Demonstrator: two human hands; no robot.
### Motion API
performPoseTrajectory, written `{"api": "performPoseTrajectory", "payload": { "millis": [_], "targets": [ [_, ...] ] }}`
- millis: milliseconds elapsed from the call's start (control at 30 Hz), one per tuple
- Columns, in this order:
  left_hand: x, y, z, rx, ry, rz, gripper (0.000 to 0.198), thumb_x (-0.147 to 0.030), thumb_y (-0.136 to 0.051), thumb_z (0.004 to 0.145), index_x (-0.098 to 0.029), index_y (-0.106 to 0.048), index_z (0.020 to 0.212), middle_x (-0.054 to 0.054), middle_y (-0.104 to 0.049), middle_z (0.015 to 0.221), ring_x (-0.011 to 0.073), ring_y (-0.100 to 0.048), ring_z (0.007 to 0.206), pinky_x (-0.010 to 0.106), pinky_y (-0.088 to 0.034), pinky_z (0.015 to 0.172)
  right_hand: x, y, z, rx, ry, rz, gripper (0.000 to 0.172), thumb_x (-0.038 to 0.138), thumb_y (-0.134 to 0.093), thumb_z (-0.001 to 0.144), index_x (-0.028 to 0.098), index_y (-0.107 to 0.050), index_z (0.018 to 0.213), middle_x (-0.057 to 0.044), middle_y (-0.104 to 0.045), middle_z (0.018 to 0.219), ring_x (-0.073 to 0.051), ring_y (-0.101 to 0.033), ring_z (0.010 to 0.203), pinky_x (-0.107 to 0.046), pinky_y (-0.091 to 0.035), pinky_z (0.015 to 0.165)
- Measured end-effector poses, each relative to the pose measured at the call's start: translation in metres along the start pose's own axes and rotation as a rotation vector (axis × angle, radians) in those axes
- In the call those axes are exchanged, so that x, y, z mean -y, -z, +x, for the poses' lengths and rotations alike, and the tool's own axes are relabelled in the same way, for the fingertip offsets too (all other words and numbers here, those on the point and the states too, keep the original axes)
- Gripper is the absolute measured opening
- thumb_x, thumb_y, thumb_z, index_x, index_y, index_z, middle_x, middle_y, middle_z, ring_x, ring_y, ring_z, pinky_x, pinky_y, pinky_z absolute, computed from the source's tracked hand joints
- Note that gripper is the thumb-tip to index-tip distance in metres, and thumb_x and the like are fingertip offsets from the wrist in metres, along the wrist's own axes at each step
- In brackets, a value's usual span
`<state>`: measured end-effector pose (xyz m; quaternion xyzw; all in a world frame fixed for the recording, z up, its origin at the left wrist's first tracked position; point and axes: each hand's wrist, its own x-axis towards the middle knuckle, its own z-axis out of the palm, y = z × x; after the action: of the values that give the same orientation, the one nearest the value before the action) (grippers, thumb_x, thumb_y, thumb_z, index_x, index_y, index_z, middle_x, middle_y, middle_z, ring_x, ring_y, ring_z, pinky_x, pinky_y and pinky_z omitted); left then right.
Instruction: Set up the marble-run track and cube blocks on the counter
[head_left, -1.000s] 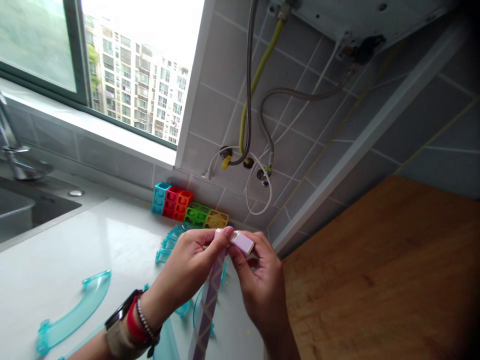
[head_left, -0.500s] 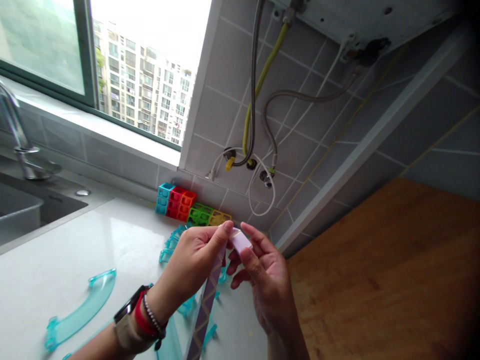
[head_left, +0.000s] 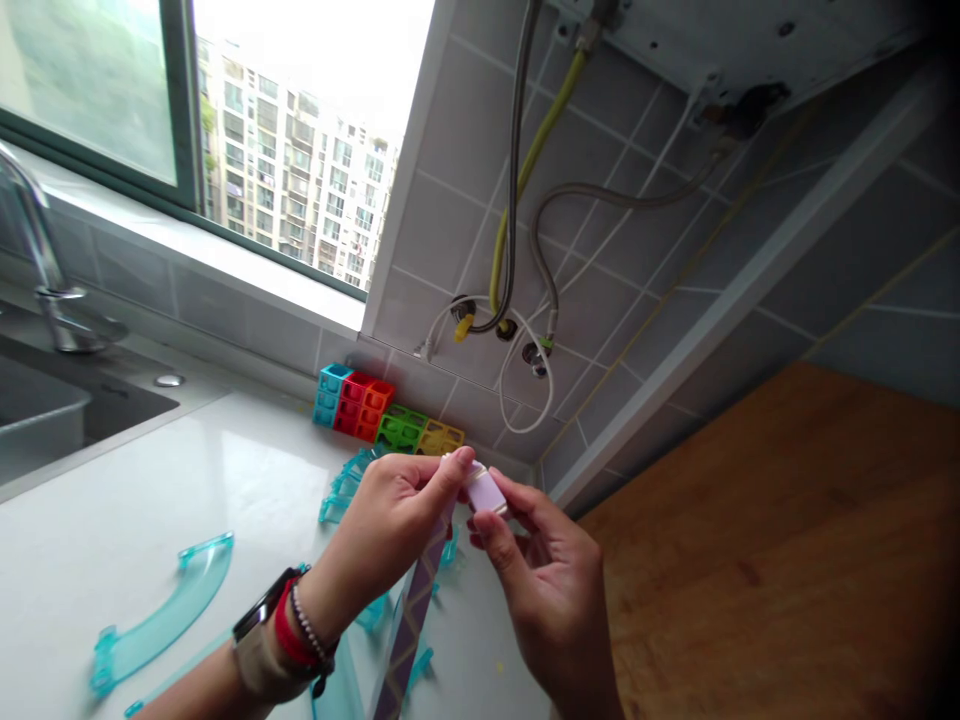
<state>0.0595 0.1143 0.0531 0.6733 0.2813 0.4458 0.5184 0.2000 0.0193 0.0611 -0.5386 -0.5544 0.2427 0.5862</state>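
Above the white counter [head_left: 150, 490], my left hand [head_left: 390, 515] pinches the top of a long lilac strip [head_left: 412, 610] marked with pale zigzag lines, which hangs down toward me. My right hand [head_left: 544, 580] pinches a small white-and-lilac block [head_left: 484, 490] sitting at the strip's upper end. The two sets of fingertips nearly touch. A watch and red bracelets sit on my left wrist. Behind the hands lie translucent teal track pieces [head_left: 341, 485].
A curved teal track piece [head_left: 161, 620] lies at the near left. A row of coloured cube frames [head_left: 382, 415] stands against the tiled wall. Sink and tap [head_left: 45, 290] are at far left, hoses [head_left: 517, 250] hang above, and a wooden surface [head_left: 780, 560] lies right.
My right hand's fingers, briefly spread half a second ago, have closed again on the small block. The view has drifted slightly; the hands stay in about the same spot.
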Motion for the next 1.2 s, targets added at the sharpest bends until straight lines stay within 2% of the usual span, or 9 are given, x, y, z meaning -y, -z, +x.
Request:
{"api": "performPoseTrajectory", "payload": {
  "millis": [100,267,433,567,633,700,967,1100,1200],
  "targets": [
    [0.001,0.000,-0.001,0.000,-0.004,0.016,0.059,-0.057,-0.052,0.102,-0.017,-0.059,0.059,-0.003,-0.052,0.050,0.0096,-0.042,0.047,0.024,-0.028,0.047,0.002,0.001,0.002,0.012,-0.024,0.021,0.030,0.038,-0.075,0.094,0.026,-0.077,0.122,-0.007,-0.079,0.111,-0.019,-0.077,0.089,-0.027,-0.066,0.076],
    [-0.001,-0.001,-0.003,-0.048,-0.061,0.086,0.056,-0.059,-0.052,0.102,-0.017,-0.061,0.065,-0.003,-0.056,0.057,0.0109,-0.047,0.054,0.024,-0.033,0.051,0.003,0.002,0.008,0.055,-0.145,0.229,0.034,0.042,-0.076,0.094,0.021,-0.076,0.121,-0.007,-0.079,0.099,-0.018,-0.076,0.081,-0.027,-0.067,0.069],
    [-0.007,0.001,-0.004,0.054,-0.052,0.011,0.056,-0.053,-0.045,0.106,-0.017,-0.063,0.068,-0.001,-0.062,0.060,0.0123,-0.053,0.056,0.023,-0.039,0.054,-0.003,0.000,0.015,0.121,-0.295,0.543,0.049,0.043,-0.084,0.086,0.019,-0.068,0.126,-0.003,-0.076,0.086,-0.013,-0.070,0.064,-0.022,-0.063,0.055],
    [-0.009,0.002,-0.004,0.046,-0.072,0.007,0.052,-0.048,-0.047,0.106,-0.018,-0.064,0.067,-0.001,-0.064,0.059,0.0128,-0.056,0.055,0.022,-0.041,0.055,-0.010,-0.005,0.016,0.184,-0.370,0.618,0.038,0.050,-0.078,0.089,0.020,-0.063,0.105,0.000,-0.070,0.074,-0.011,-0.064,0.055,-0.015,-0.050,0.040],
    [-0.008,0.000,-0.005,0.043,-0.073,0.017,0.052,-0.047,-0.048,0.105,-0.018,-0.066,0.066,-0.001,-0.066,0.057,0.0138,-0.057,0.054,0.022,-0.041,0.054,-0.012,-0.008,0.016,0.202,-0.342,0.564,0.037,0.055,-0.069,0.093,0.019,-0.060,0.092,0.004,-0.063,0.063,-0.008,-0.052,0.044,-0.013,-0.039,0.035],
    [-0.008,-0.001,-0.005,0.059,-0.070,0.031,0.052,-0.045,-0.049,0.106,-0.019,-0.068,0.065,0.000,-0.069,0.058,0.0148,-0.060,0.055,0.023,-0.042,0.055,-0.013,-0.008,0.014,0.174,-0.277,0.455,0.039,0.055,-0.066,0.096,0.019,-0.058,0.084,0.005,-0.058,0.059,-0.006,-0.046,0.043,-0.013,-0.035,0.037],
    [-0.004,-0.003,-0.007,0.044,-0.072,0.096,0.049,-0.041,-0.050,0.106,-0.019,-0.073,0.068,-0.002,-0.066,0.056,0.0118,-0.058,0.053,0.021,-0.039,0.055,-0.001,-0.008,0.009,0.129,-0.179,0.065,0.043,0.058,-0.058,0.100,0.018,-0.061,0.084,0.003,-0.057,0.066,-0.009,-0.049,0.051,-0.018,-0.042,0.046],
    [-0.004,-0.003,-0.007,-0.023,-0.073,0.130,0.053,-0.045,-0.055,0.102,-0.017,-0.056,0.058,-0.003,-0.046,0.052,0.0101,-0.038,0.052,0.024,-0.027,0.049,0.003,-0.010,0.004,0.074,-0.058,-0.230,0.033,0.049,-0.058,0.102,0.019,-0.065,0.091,0.001,-0.059,0.070,-0.013,-0.056,0.061,-0.020,-0.045,0.052],
    [-0.005,0.000,-0.004,0.002,-0.045,0.040,0.054,-0.049,-0.052,0.102,-0.018,-0.048,0.058,-0.004,-0.040,0.055,0.0104,-0.033,0.054,0.023,-0.027,0.049,0.008,-0.009,0.000,0.123,0.071,-0.360,0.026,0.040,-0.056,0.104,0.021,-0.070,0.115,-0.005,-0.070,0.091,-0.019,-0.068,0.079,-0.023,-0.053,0.065]
  ]
}}
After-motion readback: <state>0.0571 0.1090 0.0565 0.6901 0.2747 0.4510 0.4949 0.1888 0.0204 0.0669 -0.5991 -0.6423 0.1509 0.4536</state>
